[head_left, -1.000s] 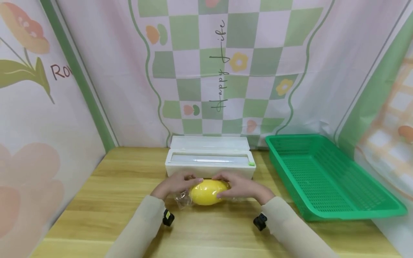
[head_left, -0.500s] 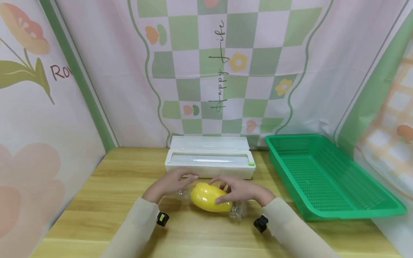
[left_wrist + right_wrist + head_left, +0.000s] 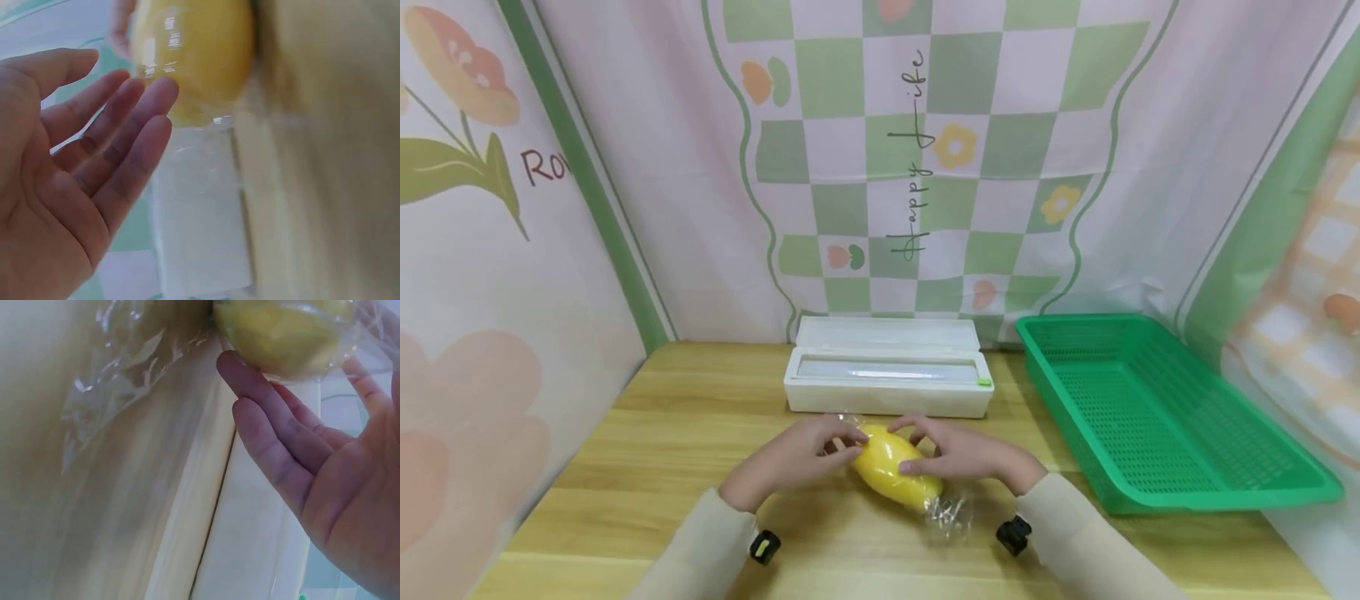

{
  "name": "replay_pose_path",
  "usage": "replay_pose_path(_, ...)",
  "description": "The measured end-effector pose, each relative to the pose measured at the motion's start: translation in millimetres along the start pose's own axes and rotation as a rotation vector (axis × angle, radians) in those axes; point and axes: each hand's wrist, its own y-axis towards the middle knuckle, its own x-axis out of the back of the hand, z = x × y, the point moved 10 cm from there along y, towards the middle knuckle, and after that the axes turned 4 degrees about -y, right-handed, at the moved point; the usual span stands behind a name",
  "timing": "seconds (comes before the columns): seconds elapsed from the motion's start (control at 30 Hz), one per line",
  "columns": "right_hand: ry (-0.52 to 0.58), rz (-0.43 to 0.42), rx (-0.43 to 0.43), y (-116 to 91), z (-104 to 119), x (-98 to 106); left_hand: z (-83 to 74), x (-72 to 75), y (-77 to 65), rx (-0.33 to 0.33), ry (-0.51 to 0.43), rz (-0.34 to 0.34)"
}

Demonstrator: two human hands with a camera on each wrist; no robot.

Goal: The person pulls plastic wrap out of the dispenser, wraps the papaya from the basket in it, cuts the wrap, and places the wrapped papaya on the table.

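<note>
A smooth yellow oval fruit (image 3: 887, 468), its exact kind unclear, lies slantwise in front of the white box, wrapped in clear cling film (image 3: 949, 517). The film bunches out loose at its near right end, and a bit sticks up at the far left end. My right hand (image 3: 964, 450) holds the fruit from the right, thumb on the near side and fingers on the far side. On the left, my left hand (image 3: 793, 460) has its fingertips right at the fruit's left end. In the left wrist view its fingers (image 3: 128, 156) are loosely bent, not wrapped round the fruit (image 3: 197, 56).
Behind the hands stands a white cling film dispenser (image 3: 887, 400) with its lid (image 3: 887, 333) raised and a green slider (image 3: 983, 382) at the right. A green perforated basket (image 3: 1232, 498) sits on the right of the wooden table (image 3: 677, 467). Patterned cloth (image 3: 895, 192) hangs behind.
The fruit has turned clockwise, its right end swinging toward me and the film there coming into view. My left hand drew away leftward, then came back to the left end.
</note>
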Motion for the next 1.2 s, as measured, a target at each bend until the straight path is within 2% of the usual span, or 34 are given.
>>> replay_pose_path(0.23,0.012,-0.043,0.05,-4.3,4.6,-1.5,6.1,-10.5,-2.4,-0.029,-0.052,-0.04)
replay_pose_path(0.43,-0.039,-0.08,0.103,-6.1,9.1,-0.7,5.1,-12.4,0.9,-0.048,-0.026,-0.072)
replay_pose_path(0.67,-0.096,-0.115,0.059,-7.4,9.3,1.5,6.3,-14.8,6.1,-0.05,0.014,-0.096)
replay_pose_path(0.83,-0.147,-0.165,0.053,-7.6,10.5,2.9,4.2,-17.3,10.1,-0.086,-0.016,-0.118)
replay_pose_path(0.93,-0.15,-0.168,0.055,-8.7,11.3,3.1,2.1,-19.2,11.6,-0.108,-0.026,-0.125)
replay_pose_path(1.07,-0.111,-0.145,0.027,-9.5,8.3,3.7,-4.3,-21.4,8.7,-0.139,0.05,-0.127)
replay_pose_path(1.2,-0.09,-0.135,0.01,-9.0,5.6,4.2,-18.0,-25.0,0.8,-0.237,0.171,-0.139)
